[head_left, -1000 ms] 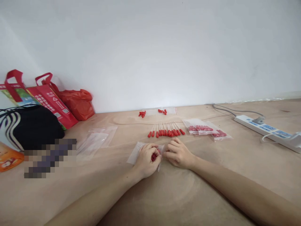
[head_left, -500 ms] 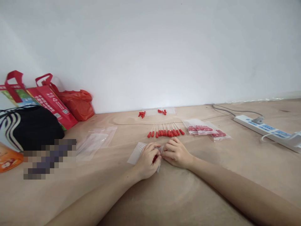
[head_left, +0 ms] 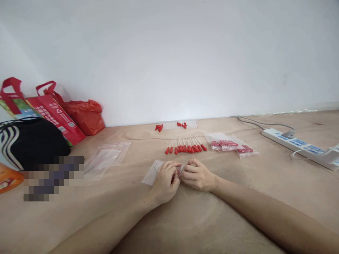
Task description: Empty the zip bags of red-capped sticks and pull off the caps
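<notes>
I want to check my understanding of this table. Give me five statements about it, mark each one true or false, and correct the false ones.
1. The left hand lies over a clear bag. True.
2. The right hand rests on the power strip. False: its fingers are at the clear bag's right end; the power strip lies farther right.
3. A row of red-ended sticks lies beyond the hands. True.
4. The red plastic bag is at the right edge of the picture. False: it is on the left, near the wall.
5. A grey plug is at the power strip. True.
</notes>
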`<state>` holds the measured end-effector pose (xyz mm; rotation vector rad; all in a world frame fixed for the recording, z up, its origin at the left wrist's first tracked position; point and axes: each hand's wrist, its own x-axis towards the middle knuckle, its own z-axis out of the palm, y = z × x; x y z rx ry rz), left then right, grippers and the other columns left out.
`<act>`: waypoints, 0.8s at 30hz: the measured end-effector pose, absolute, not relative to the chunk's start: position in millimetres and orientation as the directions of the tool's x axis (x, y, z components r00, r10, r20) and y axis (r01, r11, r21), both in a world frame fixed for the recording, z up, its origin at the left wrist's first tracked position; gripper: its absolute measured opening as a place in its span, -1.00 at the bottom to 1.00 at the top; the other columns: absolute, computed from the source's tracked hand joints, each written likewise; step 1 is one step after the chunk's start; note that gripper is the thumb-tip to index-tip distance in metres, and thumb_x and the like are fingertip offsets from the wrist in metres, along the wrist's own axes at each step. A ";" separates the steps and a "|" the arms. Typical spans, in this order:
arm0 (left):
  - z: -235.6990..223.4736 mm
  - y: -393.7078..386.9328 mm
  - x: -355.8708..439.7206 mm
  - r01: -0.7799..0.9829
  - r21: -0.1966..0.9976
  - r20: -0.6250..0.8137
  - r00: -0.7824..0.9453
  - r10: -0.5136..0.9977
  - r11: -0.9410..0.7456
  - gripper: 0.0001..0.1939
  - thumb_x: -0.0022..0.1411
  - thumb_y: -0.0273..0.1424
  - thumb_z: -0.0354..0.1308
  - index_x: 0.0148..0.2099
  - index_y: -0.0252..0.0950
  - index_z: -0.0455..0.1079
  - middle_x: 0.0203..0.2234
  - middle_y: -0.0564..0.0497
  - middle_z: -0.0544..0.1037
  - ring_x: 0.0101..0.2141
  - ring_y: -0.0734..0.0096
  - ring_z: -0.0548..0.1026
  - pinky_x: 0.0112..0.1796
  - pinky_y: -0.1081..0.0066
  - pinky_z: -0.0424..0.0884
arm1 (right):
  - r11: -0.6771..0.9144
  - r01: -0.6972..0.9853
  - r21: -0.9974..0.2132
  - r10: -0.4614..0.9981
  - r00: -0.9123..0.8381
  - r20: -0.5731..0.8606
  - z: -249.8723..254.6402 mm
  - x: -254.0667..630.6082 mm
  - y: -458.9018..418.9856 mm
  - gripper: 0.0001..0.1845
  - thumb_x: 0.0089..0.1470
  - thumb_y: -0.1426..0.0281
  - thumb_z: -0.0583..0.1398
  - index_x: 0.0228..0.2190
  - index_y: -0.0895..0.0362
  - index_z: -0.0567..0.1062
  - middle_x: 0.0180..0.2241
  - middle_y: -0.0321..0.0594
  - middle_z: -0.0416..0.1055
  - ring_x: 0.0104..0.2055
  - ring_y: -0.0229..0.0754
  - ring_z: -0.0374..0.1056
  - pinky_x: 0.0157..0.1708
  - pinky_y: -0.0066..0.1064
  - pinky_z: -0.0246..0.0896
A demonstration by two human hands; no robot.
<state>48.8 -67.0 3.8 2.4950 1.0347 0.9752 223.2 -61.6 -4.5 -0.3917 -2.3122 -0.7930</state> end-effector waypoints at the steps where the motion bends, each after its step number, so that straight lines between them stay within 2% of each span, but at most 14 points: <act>1: 4.1 -65.8 46.5 0.528 0.477 0.494 0.499 0.712 -0.702 -0.85 -0.01 -0.61 -0.12 -0.52 -0.26 0.10 -0.26 -0.10 0.46 -0.16 0.26 0.36 -0.13 0.19 0.29 | 0.776 0.454 0.437 0.071 -0.752 0.656 -4.6 223.5 -61.2 -0.65 0.14 0.55 -0.08 -0.58 0.16 0.35 -0.56 -0.35 0.27 -0.38 -0.34 0.12 -0.25 -0.38 -0.07; 5: 8.6 -60.4 31.7 0.548 0.514 0.514 0.419 0.749 -0.660 -0.85 0.06 -0.55 -0.15 -0.51 -0.26 0.12 -0.21 -0.10 0.44 -0.12 0.28 0.36 -0.12 0.22 0.28 | 0.812 0.452 0.369 0.140 -0.765 0.629 -4.0 226.4 -58.7 -0.67 0.14 0.52 -0.07 -0.57 0.14 0.36 -0.56 -0.33 0.25 -0.42 -0.32 0.06 -0.27 -0.38 -0.07; 9: 14.1 -57.1 20.8 0.570 0.558 0.469 0.383 0.796 -0.603 -0.83 0.10 -0.49 -0.13 -0.53 -0.27 0.13 -0.19 -0.09 0.43 -0.08 0.27 0.34 -0.09 0.23 0.25 | 0.838 0.508 0.199 0.296 -0.729 0.618 -1.7 234.2 -58.6 -0.75 0.10 0.43 0.01 -0.54 0.15 0.40 -0.52 -0.27 0.27 -0.40 -0.28 0.05 -0.30 -0.37 -0.06; 11: 14.6 -54.2 17.4 0.559 0.558 0.429 0.438 0.790 -0.613 -0.84 0.11 -0.47 -0.12 -0.51 -0.27 0.15 -0.18 -0.08 0.43 -0.04 0.26 0.31 -0.07 0.22 0.23 | 0.833 0.546 0.087 0.396 -0.699 0.596 -1.1 238.9 -59.8 -0.79 0.06 0.37 0.06 -0.52 0.14 0.42 -0.50 -0.24 0.29 -0.37 -0.25 0.08 -0.29 -0.34 -0.06; 14: 13.1 -47.9 10.3 0.541 0.526 0.342 0.572 0.746 -0.656 -0.92 0.11 -0.39 -0.05 -0.35 -0.26 0.24 -0.11 -0.06 0.40 0.03 0.23 0.24 0.00 0.18 0.16 | 0.797 0.594 -0.112 0.552 -0.640 0.535 -1.7 243.0 -61.7 -0.80 0.02 0.32 0.10 -0.52 0.13 0.44 -0.48 -0.25 0.31 -0.37 -0.25 0.10 -0.28 -0.32 -0.05; 18: 13.5 -40.5 -3.5 0.579 0.447 0.226 0.664 0.713 -0.682 -0.57 0.06 -0.22 0.07 -0.01 -0.22 0.17 -0.02 -0.08 0.33 0.09 0.13 0.14 0.09 0.08 -0.03 | 0.687 0.646 -0.333 0.714 -0.516 0.472 -4.5 238.5 -63.0 -0.79 0.03 0.31 0.11 -0.53 0.12 0.47 -0.54 -0.28 0.31 -0.41 -0.27 0.13 -0.30 -0.34 -0.02; 21: 16.0 -38.5 -9.2 0.577 0.426 0.178 0.702 0.690 -0.697 -0.52 0.07 -0.24 0.07 0.04 -0.23 0.14 -0.02 -0.10 0.33 0.04 0.13 0.21 0.05 0.12 0.08 | 0.648 0.621 -0.440 0.758 -0.473 0.449 -5.4 231.3 -63.8 -0.86 -0.02 0.32 0.16 -0.43 0.08 0.51 -0.53 -0.28 0.33 -0.41 -0.27 0.17 -0.33 -0.38 0.03; 24: 17.0 -39.0 -8.1 0.572 0.408 0.216 0.697 0.684 -0.712 -0.56 0.06 -0.28 0.08 0.01 -0.24 0.18 -0.07 -0.10 0.36 -0.05 0.16 0.30 -0.03 0.16 0.19 | 0.584 0.614 -0.531 0.811 -0.418 0.409 -3.8 226.5 -64.9 -0.84 -0.06 0.35 0.19 -0.36 0.05 0.52 -0.54 -0.30 0.35 -0.42 -0.27 0.21 -0.36 -0.40 0.07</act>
